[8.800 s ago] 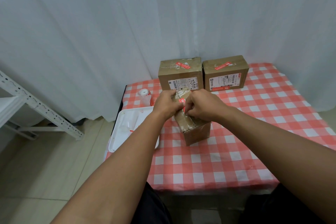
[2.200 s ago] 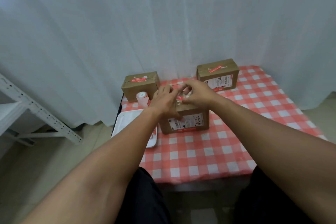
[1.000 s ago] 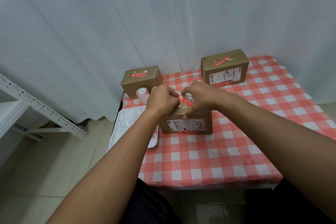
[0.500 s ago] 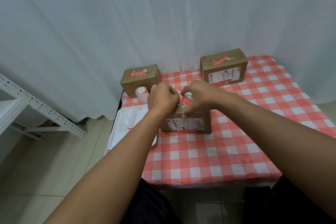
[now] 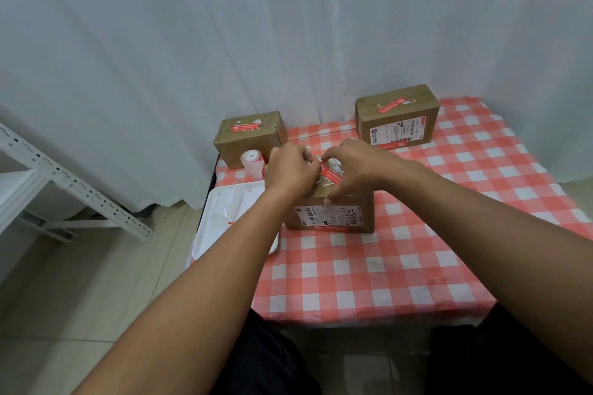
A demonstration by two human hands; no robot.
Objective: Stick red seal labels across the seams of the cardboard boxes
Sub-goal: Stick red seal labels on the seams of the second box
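Observation:
A cardboard box point(image 5: 330, 216) with a white shipping label on its front stands in the middle of the table. A red seal label point(image 5: 329, 175) stretches over its top between my two hands. My left hand point(image 5: 290, 168) pinches the label's left end. My right hand point(image 5: 353, 167) holds the right end, thumb down at the box's front top edge. The box top is mostly hidden by my hands. Two other boxes, one at the back left point(image 5: 250, 138) and one at the back right point(image 5: 398, 117), each carry a red label on top.
A white roll of labels point(image 5: 252, 163) stands by the back-left box. A white tray point(image 5: 231, 221) lies at the table's left edge. The checked tablecloth point(image 5: 401, 263) covers the table. A white curtain hangs behind; a metal shelf frame point(image 5: 64, 183) stands at left.
The small box I first held now stands at the back left, and a larger box was pulled to the middle. In the last second my hands have barely moved, holding the label over its top.

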